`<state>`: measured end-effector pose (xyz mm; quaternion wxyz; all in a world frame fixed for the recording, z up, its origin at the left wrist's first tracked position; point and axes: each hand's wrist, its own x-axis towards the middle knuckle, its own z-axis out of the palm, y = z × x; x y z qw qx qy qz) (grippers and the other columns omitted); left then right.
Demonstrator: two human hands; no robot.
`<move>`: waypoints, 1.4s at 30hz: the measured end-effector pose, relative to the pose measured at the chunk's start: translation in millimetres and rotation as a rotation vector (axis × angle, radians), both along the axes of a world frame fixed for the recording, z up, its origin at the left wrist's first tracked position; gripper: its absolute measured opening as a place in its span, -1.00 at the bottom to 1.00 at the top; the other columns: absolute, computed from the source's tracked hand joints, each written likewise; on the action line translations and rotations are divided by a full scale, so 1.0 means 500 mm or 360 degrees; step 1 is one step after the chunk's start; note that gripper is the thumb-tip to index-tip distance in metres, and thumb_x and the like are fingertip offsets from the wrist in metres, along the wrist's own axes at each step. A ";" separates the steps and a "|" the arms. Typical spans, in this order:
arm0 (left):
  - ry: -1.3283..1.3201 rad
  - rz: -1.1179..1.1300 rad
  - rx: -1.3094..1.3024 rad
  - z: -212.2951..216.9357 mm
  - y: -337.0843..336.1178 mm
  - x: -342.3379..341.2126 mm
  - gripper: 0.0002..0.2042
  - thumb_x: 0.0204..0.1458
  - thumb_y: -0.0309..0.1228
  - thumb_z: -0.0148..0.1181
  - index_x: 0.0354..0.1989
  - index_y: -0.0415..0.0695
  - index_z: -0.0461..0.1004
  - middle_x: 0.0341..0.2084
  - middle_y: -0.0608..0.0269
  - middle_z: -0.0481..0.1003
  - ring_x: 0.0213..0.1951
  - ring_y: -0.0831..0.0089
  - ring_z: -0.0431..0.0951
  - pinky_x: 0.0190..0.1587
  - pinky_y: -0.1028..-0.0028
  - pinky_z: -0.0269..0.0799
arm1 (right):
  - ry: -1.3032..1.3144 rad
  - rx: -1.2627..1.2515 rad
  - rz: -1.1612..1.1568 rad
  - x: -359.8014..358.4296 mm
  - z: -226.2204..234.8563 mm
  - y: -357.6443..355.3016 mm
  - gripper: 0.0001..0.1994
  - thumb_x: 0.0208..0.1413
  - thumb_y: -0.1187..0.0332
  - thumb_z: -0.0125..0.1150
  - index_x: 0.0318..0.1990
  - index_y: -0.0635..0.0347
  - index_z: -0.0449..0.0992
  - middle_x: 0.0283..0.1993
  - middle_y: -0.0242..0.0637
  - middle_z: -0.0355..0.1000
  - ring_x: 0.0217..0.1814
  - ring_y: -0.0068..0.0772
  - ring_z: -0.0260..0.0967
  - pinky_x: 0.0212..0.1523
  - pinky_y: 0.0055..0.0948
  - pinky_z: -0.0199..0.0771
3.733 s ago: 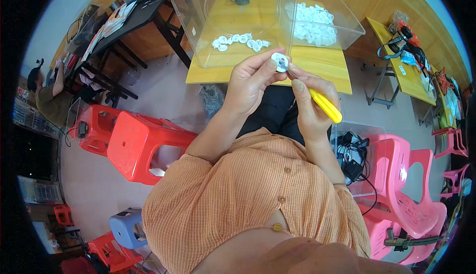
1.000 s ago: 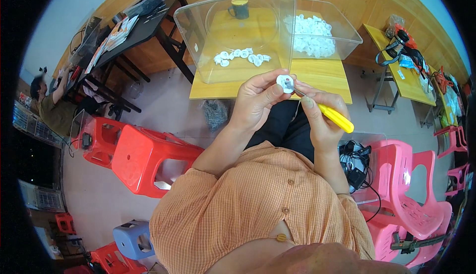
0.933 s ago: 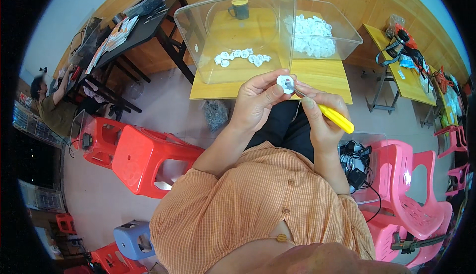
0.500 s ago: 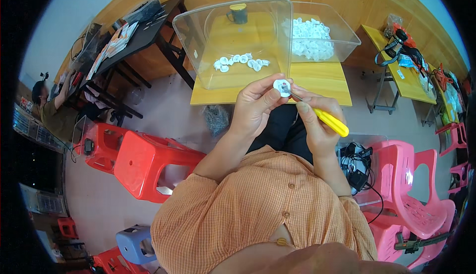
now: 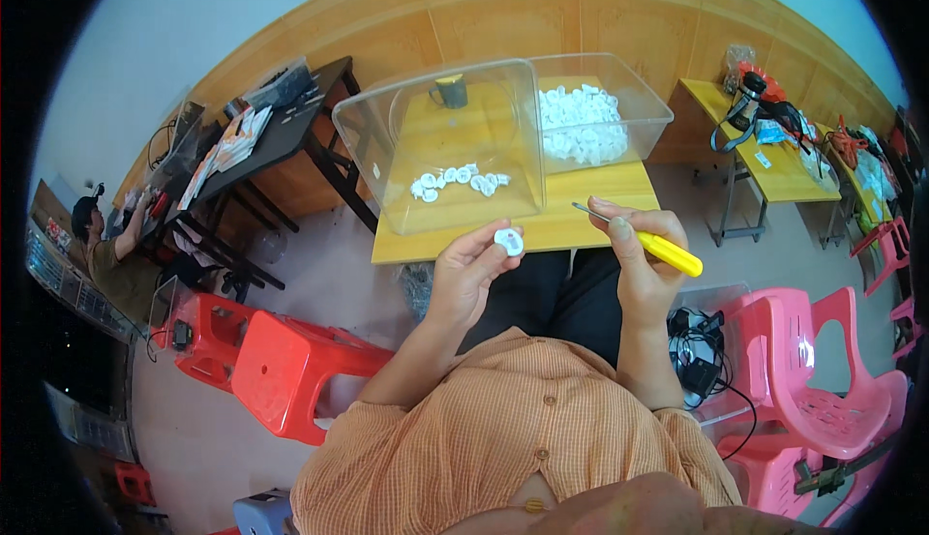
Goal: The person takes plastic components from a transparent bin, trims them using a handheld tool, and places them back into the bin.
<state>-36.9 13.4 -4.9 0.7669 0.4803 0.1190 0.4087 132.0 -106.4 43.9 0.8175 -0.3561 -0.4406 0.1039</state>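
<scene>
Pinched between the thumb and fingers of my left hand [image 5: 466, 276] is a small round white plastic piece [image 5: 508, 241] with a grey mark on its face. My right hand [image 5: 646, 262] is closed round a screwdriver [image 5: 670, 252] with a yellow handle, its thin metal tip pointing left, apart from the white piece. Both hands are raised at the near edge of a yellow table [image 5: 610, 196]. A clear plastic bin [image 5: 387, 187] stands there, with several similar white pieces [image 5: 455, 179] seen in it or through its wall.
A second clear bin [image 5: 658, 114] at the back right holds a heap of white pieces [image 5: 585, 124]. A dark mug [image 5: 450, 93] shows through the first bin. Red stools [image 5: 290, 371] stand at left, pink chairs [image 5: 774, 341] at right. Another person [image 5: 111, 245] sits far left.
The screwdriver tip has come away from the white piece. My hands have moved apart, left hand leftward and lower, right hand slightly right. The whole view has tilted upward.
</scene>
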 end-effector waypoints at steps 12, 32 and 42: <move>-0.0052 -0.0113 0.0072 0.055 -0.004 -0.028 -0.65 0.05 -0.58 0.15 0.05 -0.25 0.39 -0.06 0.09 0.47 -0.07 0.43 0.49 -0.01 0.49 0.45 | -0.0169 0.0022 -0.0020 -0.004 0.017 -0.036 -0.90 0.07 0.62 0.15 -0.27 0.32 0.38 -0.17 0.01 0.50 -0.03 -0.19 0.46 0.01 -0.35 0.45; -0.0385 -0.0293 0.0065 0.123 -0.026 0.034 -0.61 0.08 -0.48 0.15 0.09 -0.28 0.33 -0.07 -0.10 0.45 -0.22 0.33 0.58 -0.17 0.55 0.56 | -0.0108 0.0071 0.0124 -0.039 0.008 -0.029 -0.89 0.07 0.55 0.18 -0.27 0.31 0.38 -0.13 0.13 0.48 -0.25 -0.35 0.48 -0.28 -0.55 0.48; -0.0425 -0.0382 -0.0019 0.083 -0.012 0.024 -0.59 0.07 -0.47 0.17 0.10 -0.28 0.32 -0.06 -0.07 0.46 -0.20 0.39 0.57 -0.12 0.52 0.53 | -0.0157 0.0134 0.0226 -0.045 -0.011 0.004 -0.87 0.08 0.55 0.18 -0.26 0.33 0.36 -0.12 0.17 0.46 -0.03 -0.09 0.46 -0.01 -0.29 0.47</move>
